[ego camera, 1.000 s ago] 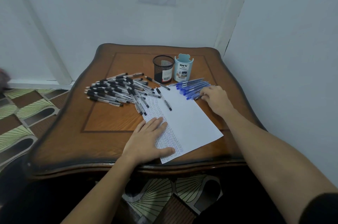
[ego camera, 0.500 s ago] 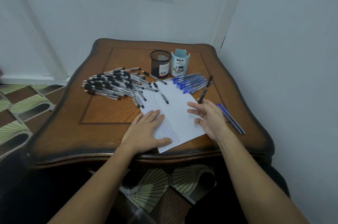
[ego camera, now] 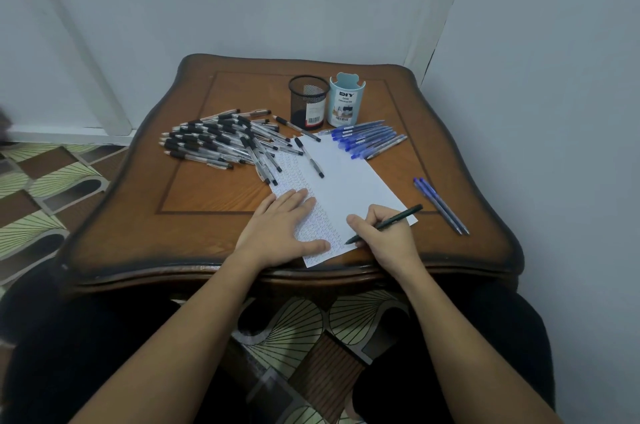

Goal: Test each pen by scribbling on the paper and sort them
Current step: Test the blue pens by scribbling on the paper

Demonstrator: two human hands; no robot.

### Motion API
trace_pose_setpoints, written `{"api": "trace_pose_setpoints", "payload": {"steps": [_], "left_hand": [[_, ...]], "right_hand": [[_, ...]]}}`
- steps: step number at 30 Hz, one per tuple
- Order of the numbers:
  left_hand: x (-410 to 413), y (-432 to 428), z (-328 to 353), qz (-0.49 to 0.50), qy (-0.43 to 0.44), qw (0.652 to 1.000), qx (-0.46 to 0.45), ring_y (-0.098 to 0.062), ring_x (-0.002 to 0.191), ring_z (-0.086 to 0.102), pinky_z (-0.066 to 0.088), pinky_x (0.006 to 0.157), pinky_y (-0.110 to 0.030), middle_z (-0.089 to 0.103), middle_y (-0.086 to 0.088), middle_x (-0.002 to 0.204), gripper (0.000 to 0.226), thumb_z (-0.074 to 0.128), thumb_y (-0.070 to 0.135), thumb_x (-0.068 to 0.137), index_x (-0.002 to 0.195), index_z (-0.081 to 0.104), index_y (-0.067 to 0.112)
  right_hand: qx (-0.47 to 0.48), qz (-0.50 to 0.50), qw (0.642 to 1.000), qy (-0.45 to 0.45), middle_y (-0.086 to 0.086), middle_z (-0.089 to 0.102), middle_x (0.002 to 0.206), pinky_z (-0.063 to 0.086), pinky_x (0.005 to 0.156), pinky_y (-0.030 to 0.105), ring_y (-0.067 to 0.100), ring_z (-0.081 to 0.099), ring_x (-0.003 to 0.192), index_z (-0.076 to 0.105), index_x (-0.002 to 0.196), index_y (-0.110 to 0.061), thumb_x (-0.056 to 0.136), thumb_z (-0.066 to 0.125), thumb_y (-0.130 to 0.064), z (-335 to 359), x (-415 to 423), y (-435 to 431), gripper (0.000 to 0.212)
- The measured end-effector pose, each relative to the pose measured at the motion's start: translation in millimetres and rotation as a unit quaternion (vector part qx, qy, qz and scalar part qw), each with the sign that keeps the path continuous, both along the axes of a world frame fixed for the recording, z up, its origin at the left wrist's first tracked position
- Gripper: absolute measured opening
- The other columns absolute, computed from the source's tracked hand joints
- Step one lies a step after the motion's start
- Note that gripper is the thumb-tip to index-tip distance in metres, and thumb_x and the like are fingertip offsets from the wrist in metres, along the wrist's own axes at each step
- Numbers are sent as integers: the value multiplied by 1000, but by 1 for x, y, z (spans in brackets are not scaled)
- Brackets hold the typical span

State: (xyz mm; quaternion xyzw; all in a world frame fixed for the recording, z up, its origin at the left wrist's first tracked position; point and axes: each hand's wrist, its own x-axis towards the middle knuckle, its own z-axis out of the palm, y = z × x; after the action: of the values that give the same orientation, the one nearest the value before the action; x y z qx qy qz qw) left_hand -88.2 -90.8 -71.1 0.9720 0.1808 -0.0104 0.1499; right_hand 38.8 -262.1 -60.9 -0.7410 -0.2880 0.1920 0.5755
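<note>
Writing hand: right hand (ego camera: 384, 238), fingers (ego camera: 360, 220) curled round a dark pen (ego camera: 388, 223), tip at the near edge of the paper (ego camera: 346, 181).
Bracing hand: left hand (ego camera: 280, 233), fingers straight, pressing flat on the paper's scribbled left strip.
Paper: aslant on the desk (ego camera: 207, 222).
Left heap: black-grip pens (ego camera: 214, 141) beside the sheet.
Blue pens: cluster (ego camera: 367, 139) at the sheet's far right corner; two blue pens (ego camera: 441, 205) apart, rightward.
Behind: mesh cup (ego camera: 309, 101) and pale blue organizer (ego camera: 346, 101), side by side.
</note>
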Motion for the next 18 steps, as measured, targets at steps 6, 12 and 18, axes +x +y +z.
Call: {"api": "trace_pose_setpoints", "payload": {"steps": [6, 12, 18], "left_hand": [[0, 0, 0, 4, -3, 1000, -2, -4, 148, -5, -6, 120, -34, 0, 12, 163, 109, 18, 90, 63, 155, 14, 31], [1, -1, 0, 5, -1, 1000, 1, -4, 148, -4, -5, 119, -34, 0, 11, 163, 110, 18, 90, 62, 155, 14, 31], [1, -1, 1, 4, 0, 1000, 3, -5, 148, -5, -6, 119, -33, 0, 11, 163, 110, 17, 90, 62, 155, 14, 30]], "right_hand": [[-16, 16, 999, -23, 5, 45, 51, 40, 51, 19, 15, 54, 52, 44, 47, -17, 81, 67, 0, -7, 2, 3, 45], [-9, 26, 999, -36, -2, 44, 47, 39, 51, 21, 11, 50, 51, 42, 45, -22, 79, 66, -3, -8, 1, 4, 46], [-2, 27, 999, -40, -4, 47, 45, 39, 53, 23, 13, 57, 52, 41, 47, -21, 82, 66, 0, -8, 1, 4, 49]]}}
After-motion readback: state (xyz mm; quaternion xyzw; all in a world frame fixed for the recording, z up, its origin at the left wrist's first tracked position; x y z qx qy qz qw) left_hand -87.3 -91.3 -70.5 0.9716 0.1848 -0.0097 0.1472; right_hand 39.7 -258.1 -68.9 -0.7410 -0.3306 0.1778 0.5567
